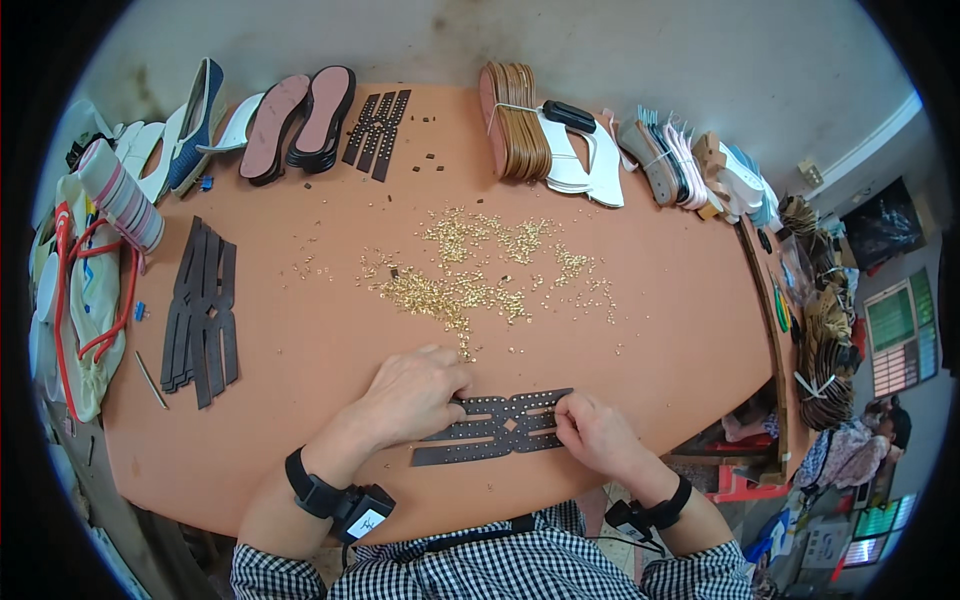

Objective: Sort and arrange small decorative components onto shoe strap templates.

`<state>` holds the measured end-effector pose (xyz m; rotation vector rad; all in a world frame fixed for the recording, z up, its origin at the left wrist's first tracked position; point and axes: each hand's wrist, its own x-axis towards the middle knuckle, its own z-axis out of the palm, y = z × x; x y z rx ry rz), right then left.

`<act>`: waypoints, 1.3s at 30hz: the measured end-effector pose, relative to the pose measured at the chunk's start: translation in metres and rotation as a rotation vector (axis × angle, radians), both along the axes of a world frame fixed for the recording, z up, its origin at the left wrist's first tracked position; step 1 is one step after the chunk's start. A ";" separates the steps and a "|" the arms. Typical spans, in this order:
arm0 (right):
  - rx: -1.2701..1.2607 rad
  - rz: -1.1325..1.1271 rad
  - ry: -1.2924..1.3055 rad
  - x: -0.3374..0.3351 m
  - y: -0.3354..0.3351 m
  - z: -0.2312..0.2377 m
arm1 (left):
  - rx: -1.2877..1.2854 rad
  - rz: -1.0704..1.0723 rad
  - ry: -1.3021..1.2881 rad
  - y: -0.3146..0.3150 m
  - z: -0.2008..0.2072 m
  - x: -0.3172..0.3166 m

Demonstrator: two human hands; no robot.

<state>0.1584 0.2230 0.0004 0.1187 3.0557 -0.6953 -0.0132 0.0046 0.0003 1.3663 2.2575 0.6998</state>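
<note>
A dark brown perforated leather strap piece [497,426] lies flat on the orange table [320,340] near its front edge. My left hand [412,395] rests on the piece's left end, fingers curled down onto it. My right hand [593,434] pinches its right end with fingertips closed. Just beyond the hands spreads a loose scatter of small gold studs [470,280]. Both wrists wear black bands with small devices.
Stacks of similar dark straps lie at the left [203,315] and back [377,132]. Shoe soles and insoles [300,120], a bundled tan stack [514,122] and white pieces [580,160] line the far edge. A striped bag [95,250] sits far left.
</note>
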 end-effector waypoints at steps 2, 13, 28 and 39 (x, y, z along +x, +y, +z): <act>0.007 -0.011 -0.007 0.000 -0.001 -0.001 | -0.002 0.000 0.000 0.000 0.000 0.000; -0.021 0.060 -0.062 -0.008 0.000 0.008 | 0.015 -0.005 0.013 0.001 0.000 0.000; -0.154 -0.023 -0.070 -0.001 0.008 0.000 | 0.039 0.009 0.007 0.000 -0.001 0.001; -0.003 0.050 -0.017 -0.002 0.004 -0.001 | 0.019 0.009 0.007 0.001 -0.001 0.000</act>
